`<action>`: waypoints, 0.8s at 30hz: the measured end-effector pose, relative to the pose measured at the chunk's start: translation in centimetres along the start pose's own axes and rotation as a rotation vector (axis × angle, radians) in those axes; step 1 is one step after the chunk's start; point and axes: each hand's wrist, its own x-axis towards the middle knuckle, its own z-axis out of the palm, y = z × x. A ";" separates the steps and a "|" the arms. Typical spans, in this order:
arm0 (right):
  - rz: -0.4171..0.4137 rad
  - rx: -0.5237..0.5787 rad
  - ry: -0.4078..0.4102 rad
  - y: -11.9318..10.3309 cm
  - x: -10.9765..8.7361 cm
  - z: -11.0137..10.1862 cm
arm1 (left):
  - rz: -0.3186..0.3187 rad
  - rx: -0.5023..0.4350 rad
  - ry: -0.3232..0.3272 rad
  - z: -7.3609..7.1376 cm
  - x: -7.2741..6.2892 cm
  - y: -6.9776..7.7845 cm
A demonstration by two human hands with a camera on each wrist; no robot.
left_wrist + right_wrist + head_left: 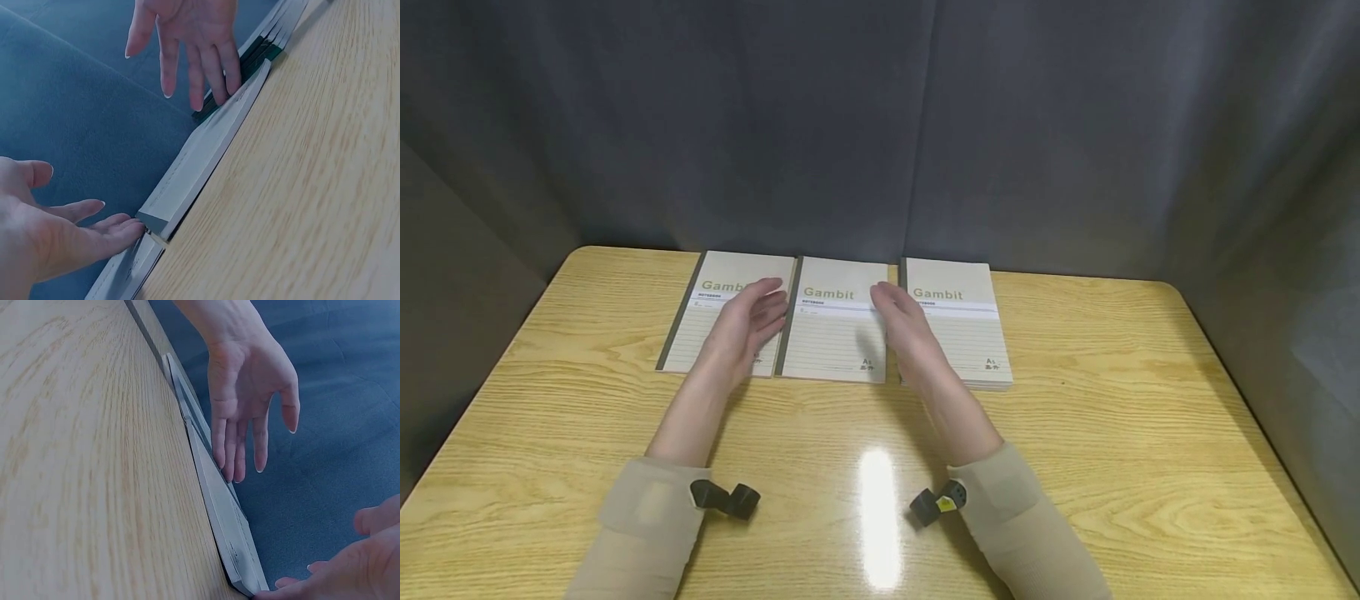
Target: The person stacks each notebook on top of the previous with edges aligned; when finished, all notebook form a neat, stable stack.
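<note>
A lined "Gambit" notebook (823, 346) with a dark spine lies between my two hands, which are spread on either side of it. On the left, my left hand (747, 325) is over the right part of another such notebook (688, 346), its fingertips near the middle notebook's spine. My right hand (910, 329) is at the middle notebook's right edge, partly covering a stack of the same notebooks (962, 337). In the left wrist view the left hand (56, 234) has its fingers extended by the spine. Both hands hold nothing; fingers are straight or loosely bent.
The wooden table (1120, 433) extends in front and to both sides of the notebooks. Behind its far edge hangs a dark grey curtain (820, 125), which also borders the sides. Small black cameras (743, 502) are strapped on both sleeves.
</note>
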 end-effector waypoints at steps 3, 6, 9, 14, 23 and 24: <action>0.000 -0.005 0.002 0.0 0.0 0.0 | -0.005 -0.008 0.019 -0.1 0.1 -0.1; 0.002 -0.010 0.007 0.1 0.1 0.0 | -0.014 -0.050 0.026 -0.3 0.1 -0.1; 0.002 -0.011 0.013 0.0 0.0 0.0 | -0.024 -0.099 0.019 -0.3 0.0 0.1; 0.005 -0.006 0.018 0.0 0.1 0.0 | -0.035 -0.131 0.012 -0.3 -0.1 0.3; 0.011 0.001 -0.024 0.0 -0.2 0.2 | -0.049 0.063 0.017 -0.1 0.2 -0.2; 0.011 0.000 -0.036 0.0 -0.2 0.3 | -0.048 0.098 0.010 0.0 0.3 -0.3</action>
